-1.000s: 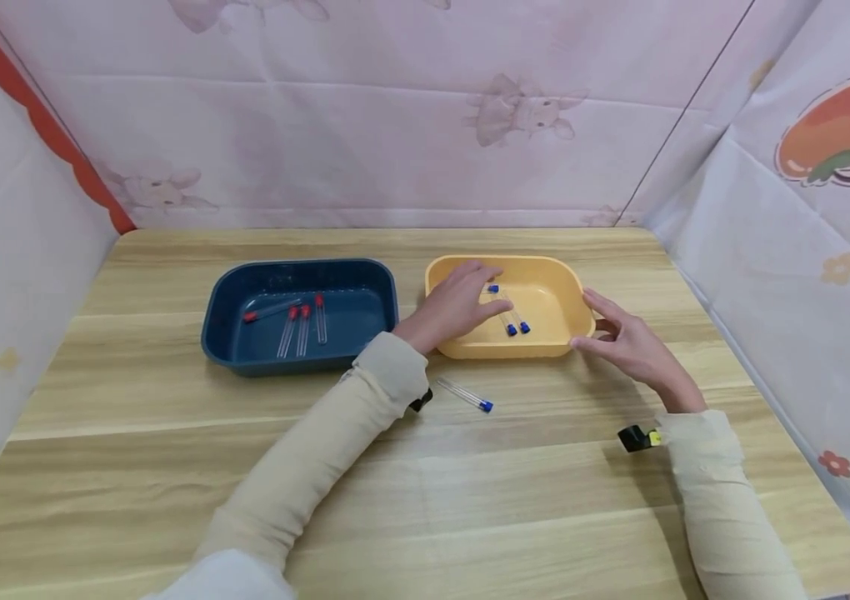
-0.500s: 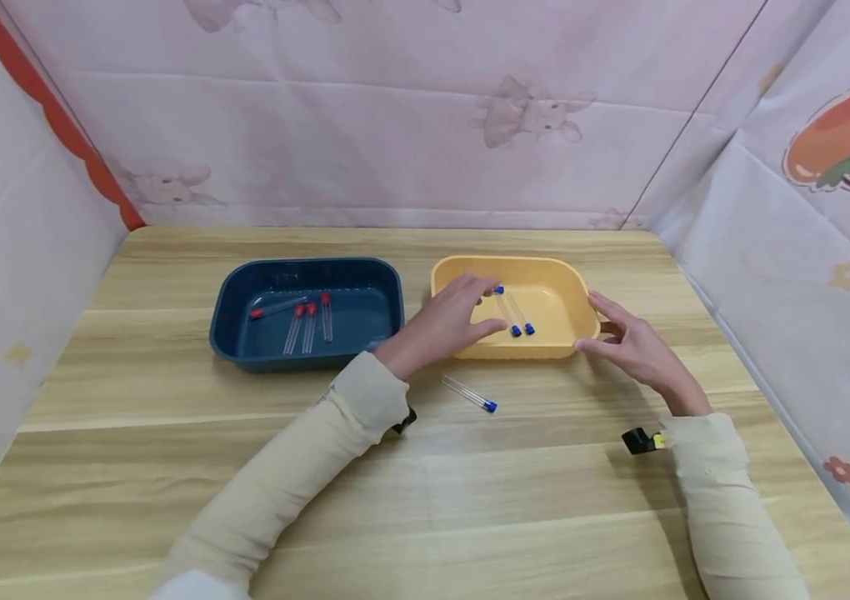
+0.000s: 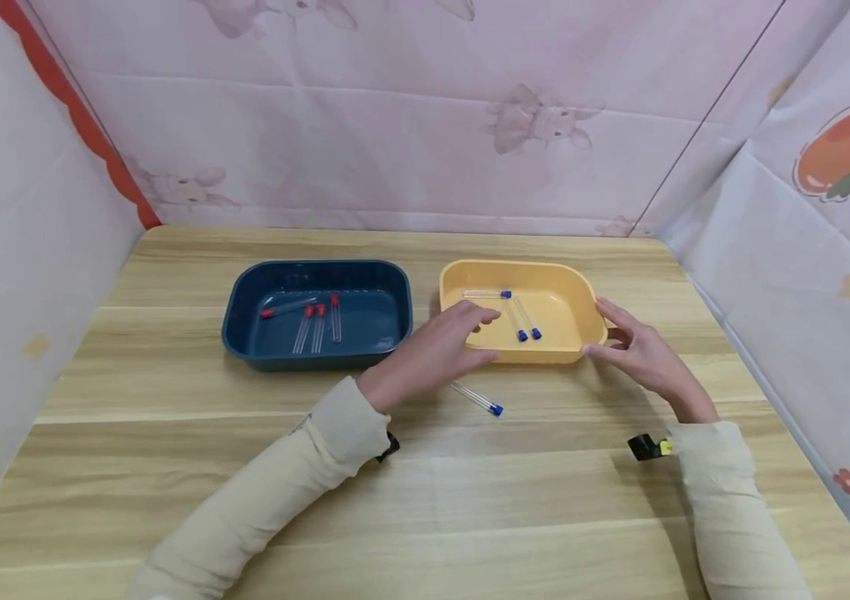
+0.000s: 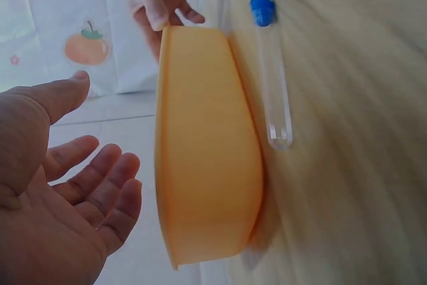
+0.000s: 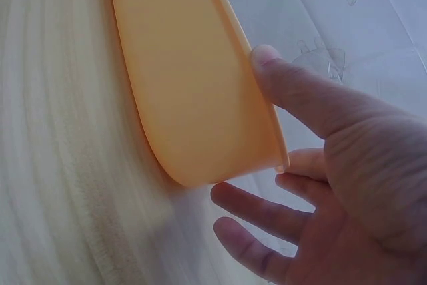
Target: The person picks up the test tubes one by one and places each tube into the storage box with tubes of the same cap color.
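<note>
My left hand (image 3: 428,354) hovers over the near left corner of a yellow plastic bin (image 3: 537,355), fingers loosely bent, thumb apart, holding nothing. In the left wrist view this hand (image 4: 67,178) stands clear of the bin's rim. At the bin's right end, my right hand (image 3: 638,354) holds the rim between thumb and index finger; the other fingers are spread in the right wrist view. Inside the bin lie three clear test tubes with blue caps (image 3: 537,333). Another blue-capped test tube (image 3: 479,399) lies on the table in front, its left end partly hidden by my left hand.
A dark blue bin (image 3: 312,363) stands to the left of the yellow one, with several red-capped test tubes (image 3: 337,321) in it. Both bins rest on a wood-grain table (image 3: 425,517). Printed cloth walls (image 3: 395,158) enclose its back and sides.
My left hand has drawn back toward the front left, from inside the yellow bin to its near corner, uncovering a blue-capped tube. The right hand stays on the rim.
</note>
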The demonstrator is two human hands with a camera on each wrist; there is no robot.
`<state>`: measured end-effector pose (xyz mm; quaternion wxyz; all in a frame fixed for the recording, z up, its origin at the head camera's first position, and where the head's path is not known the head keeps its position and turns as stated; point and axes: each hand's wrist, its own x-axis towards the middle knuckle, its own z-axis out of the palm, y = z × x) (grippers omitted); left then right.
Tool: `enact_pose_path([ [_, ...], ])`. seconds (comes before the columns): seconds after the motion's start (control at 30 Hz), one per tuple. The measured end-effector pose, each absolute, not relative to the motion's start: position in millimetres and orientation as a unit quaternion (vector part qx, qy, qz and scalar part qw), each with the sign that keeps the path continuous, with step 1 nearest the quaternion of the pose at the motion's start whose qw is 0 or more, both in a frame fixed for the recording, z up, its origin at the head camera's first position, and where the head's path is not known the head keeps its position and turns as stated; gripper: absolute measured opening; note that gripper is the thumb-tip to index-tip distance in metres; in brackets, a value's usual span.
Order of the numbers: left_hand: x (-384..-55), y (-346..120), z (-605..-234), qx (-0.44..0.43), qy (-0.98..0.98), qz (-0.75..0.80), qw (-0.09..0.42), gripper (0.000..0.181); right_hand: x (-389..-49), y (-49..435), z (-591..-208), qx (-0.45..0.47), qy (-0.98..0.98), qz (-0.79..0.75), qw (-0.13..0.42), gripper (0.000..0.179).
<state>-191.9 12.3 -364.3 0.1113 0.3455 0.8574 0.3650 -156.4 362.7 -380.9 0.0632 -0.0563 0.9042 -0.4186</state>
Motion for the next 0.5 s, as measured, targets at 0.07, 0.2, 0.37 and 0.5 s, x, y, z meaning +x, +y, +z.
enact_pose_path([
  [0.07,-190,9,-366,0.347,0.856,0.366,0.116,0.058,-156,363,-380,-0.056,0.905,-0.417,0.063,0.088],
  [0.2,-185,3,-370,0.349,0.858,0.359,0.113,0.053,-155,363,-379,-0.056,0.906,-0.416,0.061,0.087],
  [0.37,-181,-3,-375,0.349,0.863,0.354,0.085,0.045,-155,362,-380,-0.058,0.904,-0.418,0.059,0.086],
  [0.5,-179,-7,-378,0.347,0.861,0.365,0.072,0.043,-155,361,-380,-0.061,0.904,-0.420,0.059,0.086],
])
